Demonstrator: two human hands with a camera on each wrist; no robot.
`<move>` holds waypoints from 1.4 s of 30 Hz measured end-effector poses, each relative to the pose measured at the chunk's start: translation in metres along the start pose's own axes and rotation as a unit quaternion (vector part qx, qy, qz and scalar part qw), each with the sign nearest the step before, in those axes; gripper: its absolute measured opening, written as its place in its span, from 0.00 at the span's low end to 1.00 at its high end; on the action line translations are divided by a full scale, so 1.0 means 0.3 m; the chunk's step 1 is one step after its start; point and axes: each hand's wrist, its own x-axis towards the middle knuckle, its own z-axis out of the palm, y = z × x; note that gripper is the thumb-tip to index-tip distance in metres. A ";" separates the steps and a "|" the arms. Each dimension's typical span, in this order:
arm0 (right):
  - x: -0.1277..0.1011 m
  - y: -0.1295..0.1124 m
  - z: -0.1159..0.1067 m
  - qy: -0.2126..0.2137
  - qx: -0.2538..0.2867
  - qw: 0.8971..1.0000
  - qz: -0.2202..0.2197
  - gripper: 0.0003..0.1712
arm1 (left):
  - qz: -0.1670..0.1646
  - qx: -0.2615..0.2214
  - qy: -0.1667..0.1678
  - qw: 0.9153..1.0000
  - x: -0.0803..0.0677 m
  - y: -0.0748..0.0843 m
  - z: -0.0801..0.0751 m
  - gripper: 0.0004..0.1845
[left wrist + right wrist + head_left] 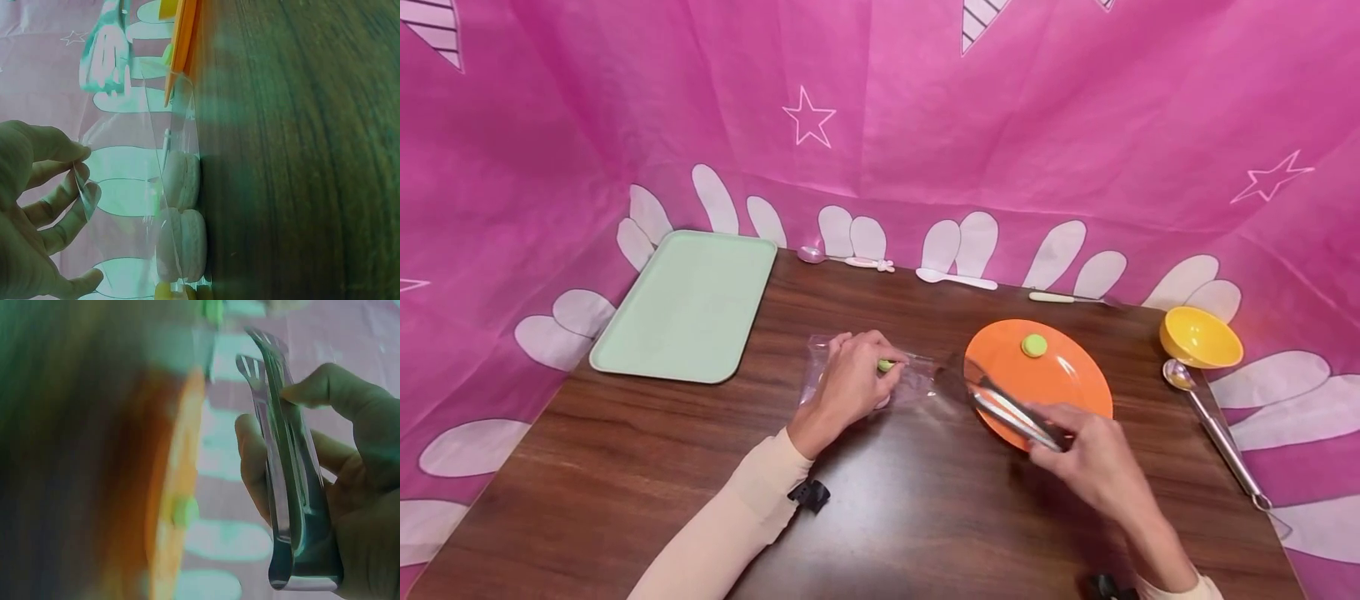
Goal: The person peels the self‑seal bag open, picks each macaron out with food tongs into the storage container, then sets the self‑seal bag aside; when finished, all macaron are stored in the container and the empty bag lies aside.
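My left hand (853, 382) rests on the brown table and pinches the open edge of a clear plastic bag (917, 379). In the left wrist view the fingers (74, 156) hold the film, and two pale macarons (182, 212) lie inside the bag (134, 187). A green macaron (886, 365) shows at my fingertips. My right hand (1078, 454) grips metal tongs (1003, 406) with their arms pressed nearly together and nothing between the tips, which point left over the orange plate (1075, 383). One green macaron (1033, 345) lies on that plate. The right wrist view shows the tongs (281, 462) beside the plate (172, 487).
A mint tray (688, 304) sits at the back left. A yellow bowl (1200, 337) and a long metal spoon (1213, 429) lie at the right edge. Three small utensils (956, 279) line the back edge. Pink cloth walls enclose the table.
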 end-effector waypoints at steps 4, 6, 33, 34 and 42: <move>0.039 -0.041 0.073 -0.052 0.021 0.998 -0.010 0.26 | 0.001 -0.003 0.011 1.000 0.003 0.001 0.001 0.07; 0.059 -0.055 0.104 -0.060 0.018 0.998 -0.009 0.25 | 0.001 -0.006 0.013 1.000 0.001 0.002 0.004 0.07; 0.144 -0.189 0.214 -0.071 -0.017 0.997 0.025 0.23 | 0.058 0.003 0.077 0.995 -0.001 -0.018 0.045 0.07; 0.147 -0.193 0.218 -0.069 -0.017 0.997 0.025 0.23 | 0.059 0.004 0.078 0.995 -0.002 -0.019 0.046 0.07; 0.144 -0.200 0.218 -0.067 -0.006 0.997 0.030 0.23 | 0.060 0.013 0.089 0.994 -0.002 -0.024 0.047 0.06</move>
